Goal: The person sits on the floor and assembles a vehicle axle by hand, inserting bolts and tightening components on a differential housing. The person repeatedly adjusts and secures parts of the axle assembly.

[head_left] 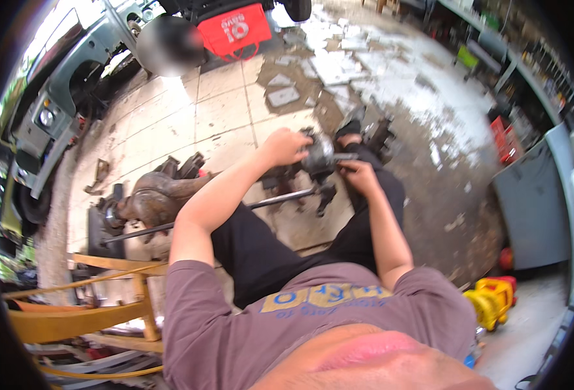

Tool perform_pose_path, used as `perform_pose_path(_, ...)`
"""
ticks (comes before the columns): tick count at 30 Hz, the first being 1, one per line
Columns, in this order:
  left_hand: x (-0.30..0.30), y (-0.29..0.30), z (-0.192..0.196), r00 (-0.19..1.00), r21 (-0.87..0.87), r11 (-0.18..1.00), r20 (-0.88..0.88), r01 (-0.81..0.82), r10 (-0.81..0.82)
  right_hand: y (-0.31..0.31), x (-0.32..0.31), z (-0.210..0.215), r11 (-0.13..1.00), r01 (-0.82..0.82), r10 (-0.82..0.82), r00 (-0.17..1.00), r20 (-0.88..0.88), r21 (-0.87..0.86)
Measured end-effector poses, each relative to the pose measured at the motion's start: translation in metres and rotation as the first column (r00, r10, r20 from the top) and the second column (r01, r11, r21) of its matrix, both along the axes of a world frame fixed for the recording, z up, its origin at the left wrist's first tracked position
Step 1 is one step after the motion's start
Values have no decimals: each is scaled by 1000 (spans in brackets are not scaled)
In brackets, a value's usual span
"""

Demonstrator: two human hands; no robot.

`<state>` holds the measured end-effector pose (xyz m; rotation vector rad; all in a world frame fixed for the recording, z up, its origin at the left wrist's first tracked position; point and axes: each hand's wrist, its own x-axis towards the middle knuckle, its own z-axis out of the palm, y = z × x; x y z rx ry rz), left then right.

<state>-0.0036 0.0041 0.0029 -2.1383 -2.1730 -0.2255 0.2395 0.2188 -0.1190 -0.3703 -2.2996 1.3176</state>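
Closest to the lens, a mauve shirt [248,325] and black trousers [261,253] fill the lower middle, both forearms running up and away over the knees. Now sweeping from the left: a yellow wooden stool [85,312] sits at the lower-left edge of the floor, and above it a rusty brown axle housing [154,195] lies on the pale floor tiles [222,110], a long steel shaft [209,218] running from it toward the right, under the left forearm. Left hand [286,146] is curled over the top left of a grimy grey metal assembly [319,159], gripping it. That assembly sits dead ahead between the hands, just past the knees, its long axis lying roughly left to right. Right hand [355,172] is closed against its right end, fingers pinching something small; what, I cannot tell. Both hands touch it, neither nearer. Further right, wet dark concrete [430,169], a grey cabinet [534,208] and a yellow toy [492,302] stand well apart, nothing blocking.
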Motion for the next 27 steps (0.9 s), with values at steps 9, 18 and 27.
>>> perform_pose_path(9, 80, 9, 14, 889, 74, 912, -268, 403, -371, -38, 38, 83, 993, -114, 109, 982, 154, 25)
perform_pose_path(18, 72, 2, 30, 881, 196, 878, -293, 436, -372, -54, 13, 118, 938, -145, 67, 967, 246, 316)
perform_pose_path(27, 44, -13, 44, 963, 320, 919, -209, 230, -168, -37, -41, 185, 901, -250, 136, 939, 315, 356)
